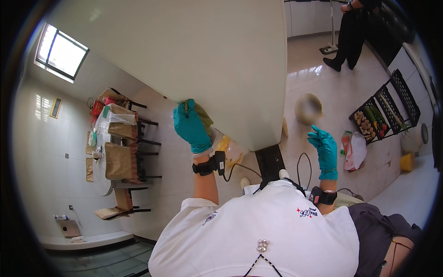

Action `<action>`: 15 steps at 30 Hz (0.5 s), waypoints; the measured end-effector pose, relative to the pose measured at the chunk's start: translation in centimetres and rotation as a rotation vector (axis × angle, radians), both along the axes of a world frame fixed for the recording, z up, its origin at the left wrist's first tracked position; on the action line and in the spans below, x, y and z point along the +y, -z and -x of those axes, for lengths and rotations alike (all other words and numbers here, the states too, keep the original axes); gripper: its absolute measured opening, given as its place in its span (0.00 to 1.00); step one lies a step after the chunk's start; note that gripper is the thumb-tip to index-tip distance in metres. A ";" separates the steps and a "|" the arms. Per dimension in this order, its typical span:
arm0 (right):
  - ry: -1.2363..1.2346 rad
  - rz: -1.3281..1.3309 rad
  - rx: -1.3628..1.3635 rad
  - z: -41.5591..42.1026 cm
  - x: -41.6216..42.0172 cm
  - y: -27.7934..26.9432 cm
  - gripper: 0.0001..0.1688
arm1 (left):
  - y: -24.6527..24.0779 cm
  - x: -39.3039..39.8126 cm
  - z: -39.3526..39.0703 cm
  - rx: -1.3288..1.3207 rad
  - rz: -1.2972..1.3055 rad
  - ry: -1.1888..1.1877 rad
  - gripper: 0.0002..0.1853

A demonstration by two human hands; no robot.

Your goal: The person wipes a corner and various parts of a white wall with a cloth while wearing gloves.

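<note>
My left hand (192, 126), in a teal rubber glove, grips a green cloth (203, 117) against the edge of a large pale door or panel (225, 69). Part of the cloth hangs over the panel's face. On the other side of the panel, my right hand (322, 147) wears a matching glove and is raised in the air with its fingers partly bent, holding nothing. Just ahead of it on the floor stands a round bin or bucket (308, 109), blurred at its middle. A clear plastic bag with yellow marks (230, 150) lies below the panel, partly hidden behind it.
A black rack of vegetables (375, 117) stands at right, near plastic bags (355, 151) and a yellow container (407, 162). Another person (351, 38) stands by a flat mop (328, 49); a further person's arm shows at lower right. Covered chairs (121, 161) surround a table at left.
</note>
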State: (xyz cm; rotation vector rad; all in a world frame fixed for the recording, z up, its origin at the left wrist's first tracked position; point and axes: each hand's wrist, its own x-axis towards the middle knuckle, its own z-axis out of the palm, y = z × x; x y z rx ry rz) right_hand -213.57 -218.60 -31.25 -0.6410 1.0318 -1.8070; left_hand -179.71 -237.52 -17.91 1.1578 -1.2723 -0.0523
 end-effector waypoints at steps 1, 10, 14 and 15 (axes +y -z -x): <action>-0.010 0.017 -0.015 0.1 -0.1 0.1 0.15 | 1.1 0.0 -0.1 -0.095 -0.059 -0.064 0.12; -0.020 -0.081 0.014 -0.3 -0.3 -1.0 0.17 | 1.1 1.1 0.0 -0.102 -0.122 -0.030 0.09; -0.056 -0.034 0.008 -0.3 -0.6 -0.7 0.18 | 2.0 0.9 0.8 -0.177 -0.087 -0.005 0.08; -0.065 -0.039 0.007 -0.4 -0.9 -1.0 0.18 | 3.5 0.8 1.4 -0.209 -0.095 -0.006 0.08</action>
